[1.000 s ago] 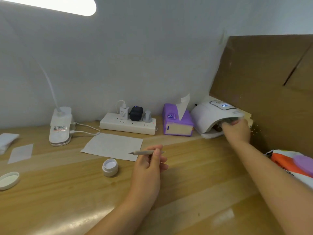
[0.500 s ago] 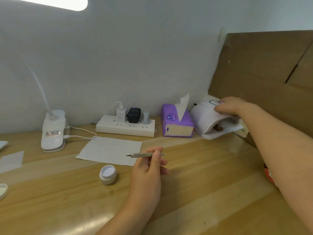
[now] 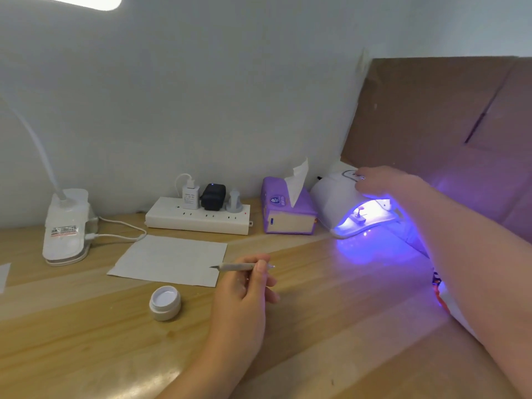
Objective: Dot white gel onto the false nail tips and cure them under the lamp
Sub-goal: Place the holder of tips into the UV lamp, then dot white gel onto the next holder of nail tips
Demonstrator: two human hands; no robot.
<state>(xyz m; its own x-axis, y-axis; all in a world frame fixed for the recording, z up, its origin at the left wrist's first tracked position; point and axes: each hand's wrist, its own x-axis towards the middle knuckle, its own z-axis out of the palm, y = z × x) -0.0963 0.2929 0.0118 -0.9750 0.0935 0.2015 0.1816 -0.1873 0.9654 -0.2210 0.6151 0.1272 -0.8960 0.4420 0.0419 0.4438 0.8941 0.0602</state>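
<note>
Violet light floods the cure lamp (image 3: 342,203) at rear R of the wooden desk (image 3: 331,326); head view only. Lamp lit, w/ a small stand holding what looks like nail tips (image 3: 360,216) inside under the dome; tips too small and washed out to count or to see dots. Right hand (image 3: 380,181) rests on top of lamp, fingertips at the control panel, fingers fairly straight, gripping nothing. Left hand (image 3: 244,286) sits mid-desk, thumb and fingers pinching the dotting tool (image 3: 241,266), tip pointing L over the paper sheet (image 3: 169,259).

Judgement: dotting apparently done for this batch, curing underway; left to do is wait out the cure, pull tips.

Containers: gel jar (image 3: 165,302) open, near L hand, white gel inside. Tissue box (image 3: 286,211) purple, one tissue up, just beside lamp. Power strip (image 3: 198,216) holds three plugs.
</note>
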